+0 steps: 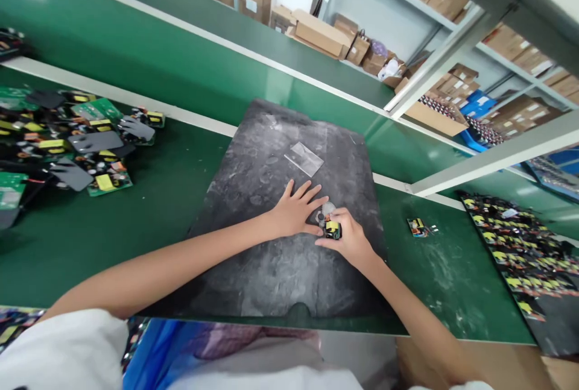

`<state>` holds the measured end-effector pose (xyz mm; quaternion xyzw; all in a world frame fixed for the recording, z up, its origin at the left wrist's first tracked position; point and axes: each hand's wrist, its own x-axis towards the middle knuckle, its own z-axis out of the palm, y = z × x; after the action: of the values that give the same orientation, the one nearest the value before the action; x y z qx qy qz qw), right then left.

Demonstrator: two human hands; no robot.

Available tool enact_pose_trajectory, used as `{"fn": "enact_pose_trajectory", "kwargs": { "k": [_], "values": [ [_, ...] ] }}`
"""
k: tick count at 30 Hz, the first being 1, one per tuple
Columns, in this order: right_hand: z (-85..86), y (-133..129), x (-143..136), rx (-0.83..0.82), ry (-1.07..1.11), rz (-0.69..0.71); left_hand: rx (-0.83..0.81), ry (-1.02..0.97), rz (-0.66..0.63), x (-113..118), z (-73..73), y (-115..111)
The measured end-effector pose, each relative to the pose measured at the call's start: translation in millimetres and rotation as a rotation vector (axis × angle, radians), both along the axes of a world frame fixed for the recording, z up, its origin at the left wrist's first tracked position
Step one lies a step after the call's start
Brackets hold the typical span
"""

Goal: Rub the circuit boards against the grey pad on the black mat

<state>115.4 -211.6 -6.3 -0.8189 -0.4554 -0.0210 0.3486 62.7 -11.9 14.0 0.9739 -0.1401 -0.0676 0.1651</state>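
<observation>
My right hand [350, 236] grips a small circuit board [333, 230] with a yellow-wrapped transformer on it, above the black mat [271, 275]. My left hand [298, 212] lies beside the board, palm down with the fingers spread, its thumb close to the board's near left side. Whether that thumb touches the board I cannot tell. A small round greyish thing [328, 208] shows just behind the board, partly hidden by my right fingers. Farther up the mat lies a flat, clear plastic piece [304, 159].
Circuit boards with grey metal plates [94, 140] are heaped at the left. One loose board [420, 228] lies right of the mat. A black tray [554, 311] with rows of boards stands at far right. A white metal frame [488, 158] rises nearby; cardboard boxes [323, 31] stand behind.
</observation>
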Motion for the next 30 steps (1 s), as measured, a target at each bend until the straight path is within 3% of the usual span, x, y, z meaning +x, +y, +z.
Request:
{"fn": "enact_pose_trajectory", "kwargs": {
  "k": [6, 12, 17, 23, 30],
  "values": [
    [2.9, 5.8, 7.5, 0.017, 0.023, -0.088, -0.012, -0.070, 0.006, -1.5, -4.9, -1.2],
    [2.7, 0.6, 1.8, -0.020, 0.036, 0.000, -0.006, -0.044, 0.000, -1.8, -4.6, -1.5],
    [7.0, 6.7, 9.9, -0.039, 0.030, -0.103, -0.025, -0.056, 0.007, -1.7, -3.9, -2.3],
    [5.6, 0.0, 0.7, -0.030, 0.005, 0.024, -0.035, -0.052, -0.006, -2.5, -4.5, -2.5],
    [4.8, 2.5, 6.4, -0.023, -0.022, -0.118, -0.041, -0.073, 0.001, -2.5, -6.4, -2.5]
  ]
}}
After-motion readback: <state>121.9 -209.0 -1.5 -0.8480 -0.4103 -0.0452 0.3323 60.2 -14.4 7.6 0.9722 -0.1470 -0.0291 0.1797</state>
